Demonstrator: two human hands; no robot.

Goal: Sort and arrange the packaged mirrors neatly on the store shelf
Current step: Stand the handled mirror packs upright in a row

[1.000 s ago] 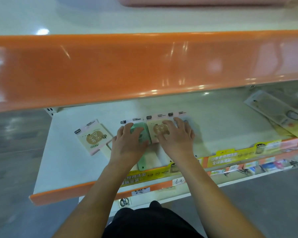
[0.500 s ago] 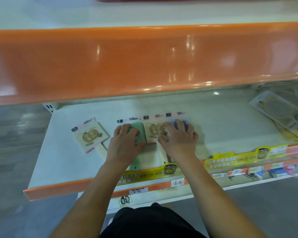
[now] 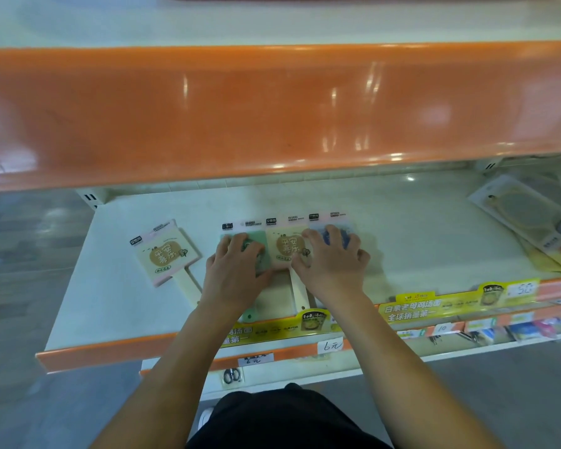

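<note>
Both hands have barely shifted vs 0.5 s ago: same spot on the row, and the view sits a bit lower, so less of the top shelf shows. Left hand (image 3: 237, 270) lies flat on the green mirror (image 3: 256, 254), fingers spread and fairly straight, pressing, not gripping. Right hand (image 3: 332, 264) rests on the blue mirror (image 3: 345, 234), fingers bent a little over its top; looks like pressing too, no pinch seen. Cream mirror (image 3: 287, 249) sits between them, edges touching its neighbours, all three mid-shelf (image 3: 402, 228). A 4th mirror, tilted (image 3: 166, 252), lies apart to the left.

Handling, my guess: light, stiff, flat paddles in glossy wrap, so they slide easily on the smooth shelf; glass inside, so fragile, no hard pressing. Best to push flat on the head or pinch by the handle (image 3: 298, 293).

Hard to see: blue mirror mostly under the right hand, its handle hidden by the wrist; green handle partly under the left forearm. Packs at far right (image 3: 528, 218) blurred and cut off.
</note>
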